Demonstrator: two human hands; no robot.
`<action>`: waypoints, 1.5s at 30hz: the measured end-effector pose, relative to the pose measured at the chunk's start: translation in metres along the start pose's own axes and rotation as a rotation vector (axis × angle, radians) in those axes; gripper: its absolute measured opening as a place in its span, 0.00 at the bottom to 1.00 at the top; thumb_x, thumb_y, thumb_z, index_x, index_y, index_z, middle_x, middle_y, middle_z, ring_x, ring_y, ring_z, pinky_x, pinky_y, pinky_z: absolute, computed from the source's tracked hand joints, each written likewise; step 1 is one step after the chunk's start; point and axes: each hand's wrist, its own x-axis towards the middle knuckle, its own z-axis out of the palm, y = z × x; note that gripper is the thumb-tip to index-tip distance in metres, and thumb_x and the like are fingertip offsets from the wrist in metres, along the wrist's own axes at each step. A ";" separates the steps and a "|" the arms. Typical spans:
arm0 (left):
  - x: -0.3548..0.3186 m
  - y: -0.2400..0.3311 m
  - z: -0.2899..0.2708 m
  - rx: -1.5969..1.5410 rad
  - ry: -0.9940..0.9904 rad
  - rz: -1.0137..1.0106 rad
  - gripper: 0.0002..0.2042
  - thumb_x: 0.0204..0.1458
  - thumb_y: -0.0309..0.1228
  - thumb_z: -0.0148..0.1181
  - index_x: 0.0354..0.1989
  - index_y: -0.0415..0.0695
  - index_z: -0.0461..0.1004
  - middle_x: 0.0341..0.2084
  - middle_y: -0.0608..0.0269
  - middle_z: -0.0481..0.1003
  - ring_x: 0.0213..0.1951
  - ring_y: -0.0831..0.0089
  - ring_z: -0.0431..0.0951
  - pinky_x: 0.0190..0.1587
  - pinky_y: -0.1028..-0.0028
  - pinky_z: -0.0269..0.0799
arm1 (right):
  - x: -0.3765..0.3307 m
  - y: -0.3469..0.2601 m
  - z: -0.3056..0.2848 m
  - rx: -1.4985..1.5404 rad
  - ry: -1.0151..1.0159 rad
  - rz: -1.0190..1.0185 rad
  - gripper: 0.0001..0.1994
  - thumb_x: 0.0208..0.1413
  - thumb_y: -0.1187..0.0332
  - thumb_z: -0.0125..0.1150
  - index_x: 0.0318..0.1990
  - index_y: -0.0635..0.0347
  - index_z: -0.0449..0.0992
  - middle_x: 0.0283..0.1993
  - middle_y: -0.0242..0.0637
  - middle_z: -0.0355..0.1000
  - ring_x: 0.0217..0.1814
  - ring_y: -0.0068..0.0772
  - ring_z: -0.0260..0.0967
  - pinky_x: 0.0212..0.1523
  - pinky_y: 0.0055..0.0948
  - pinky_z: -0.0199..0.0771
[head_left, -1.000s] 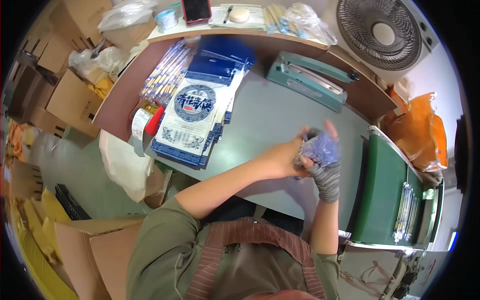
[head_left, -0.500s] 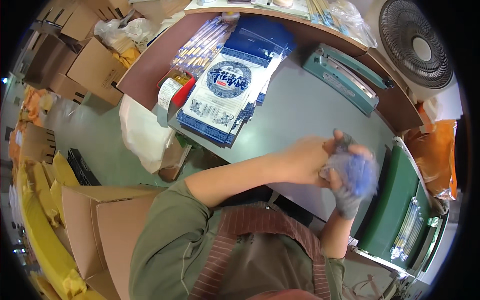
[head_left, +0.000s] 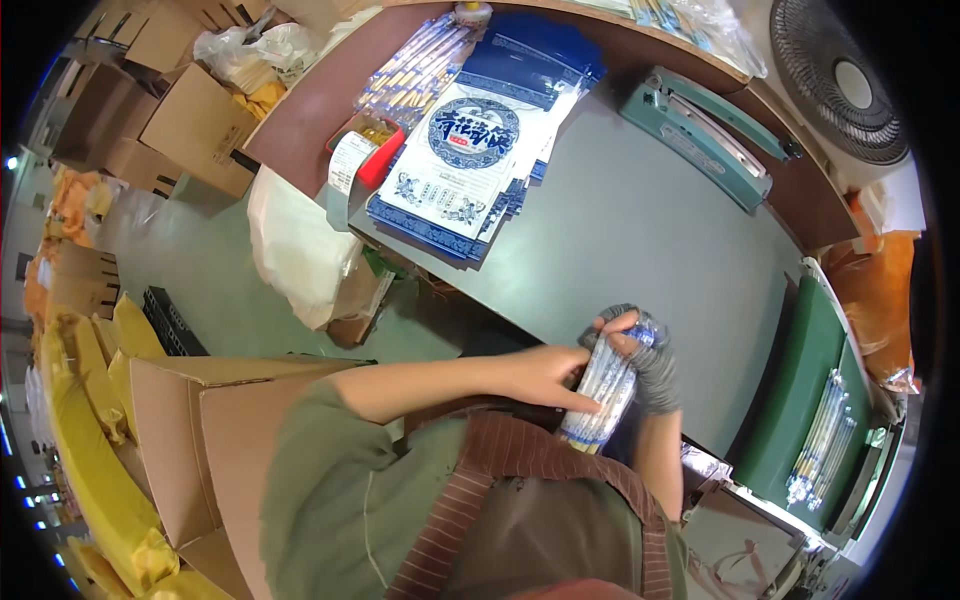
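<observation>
A bundle of chopsticks (head_left: 605,385) in clear wrappers with blue print is held at a slant between my two hands, over the table's near edge. My right hand (head_left: 648,362), in a grey fingerless glove, wraps its fingers round the upper end. Bare, my left hand (head_left: 553,378) grips the bundle from the left side, its thumb lying along the sticks. Some of its fingers are hidden behind the bundle.
Blue-and-white printed bags (head_left: 465,150) lie stacked on the grey table (head_left: 600,230), beside more wrapped chopsticks (head_left: 420,65) and a red tape dispenser (head_left: 378,160). A teal bag sealer (head_left: 700,135) stands far right. The green conveyor (head_left: 800,400) carries several wrapped sticks. An opened carton (head_left: 240,430) stands at left.
Both hands have moved left and down toward my body with the bundle. The bundle was seen nearly end-on and blurred; now its length shows. My left hand has slid to its side.
</observation>
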 end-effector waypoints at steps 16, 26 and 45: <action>-0.120 0.021 -0.195 1.346 0.485 0.321 0.11 0.50 0.26 0.57 0.42 0.39 0.73 0.41 0.55 0.75 0.45 0.58 0.75 0.47 0.67 0.72 | -0.010 0.017 0.019 0.380 0.313 -0.007 0.10 0.47 0.67 0.61 0.33 0.66 0.73 0.28 0.42 0.71 0.27 0.33 0.72 0.29 0.30 0.75; -0.101 0.037 -0.233 0.646 0.527 0.070 0.08 0.46 0.22 0.64 0.29 0.40 0.69 0.22 0.68 0.68 0.27 0.79 0.68 0.30 0.78 0.65 | -0.003 0.010 0.030 0.349 0.271 -0.005 0.09 0.48 0.68 0.61 0.33 0.65 0.74 0.29 0.40 0.72 0.27 0.31 0.72 0.29 0.28 0.75; 0.080 -0.009 -0.031 0.792 0.305 0.436 0.16 0.50 0.39 0.63 0.20 0.41 0.70 0.12 0.56 0.67 0.16 0.61 0.66 0.21 0.68 0.60 | -0.066 0.026 -0.006 0.429 0.408 -0.081 0.10 0.48 0.67 0.62 0.35 0.63 0.74 0.34 0.40 0.72 0.31 0.31 0.72 0.32 0.27 0.76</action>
